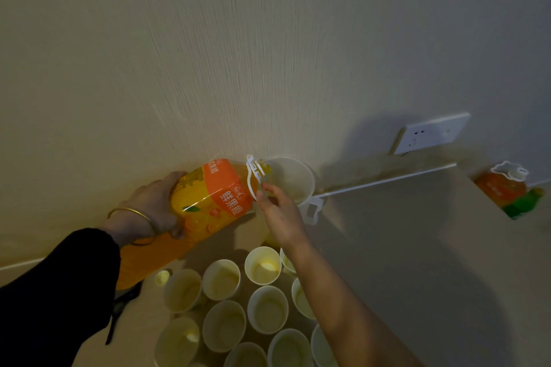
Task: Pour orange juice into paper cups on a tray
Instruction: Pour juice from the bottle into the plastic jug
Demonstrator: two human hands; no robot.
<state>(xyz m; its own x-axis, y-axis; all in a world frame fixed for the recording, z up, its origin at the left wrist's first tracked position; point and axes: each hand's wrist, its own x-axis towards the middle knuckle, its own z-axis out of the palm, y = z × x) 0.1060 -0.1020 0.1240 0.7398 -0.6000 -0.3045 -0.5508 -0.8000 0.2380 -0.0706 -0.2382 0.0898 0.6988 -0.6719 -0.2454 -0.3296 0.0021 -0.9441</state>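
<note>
Head view: your left hand (155,202) wraps the base of the juice bottle (208,199), whose long axis lies nearly level, mouth pointing right into the paper cup (293,180). Your right hand (280,214) has its fingers (265,189) pinched on that cup's near rim. The filled cups (262,265) crowd below your right wrist; clear bench (417,232) lies to the right.

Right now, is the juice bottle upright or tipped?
Tipped. The bottle lies nearly sideways in the left hand, its mouth at the cup by the right hand.
</note>
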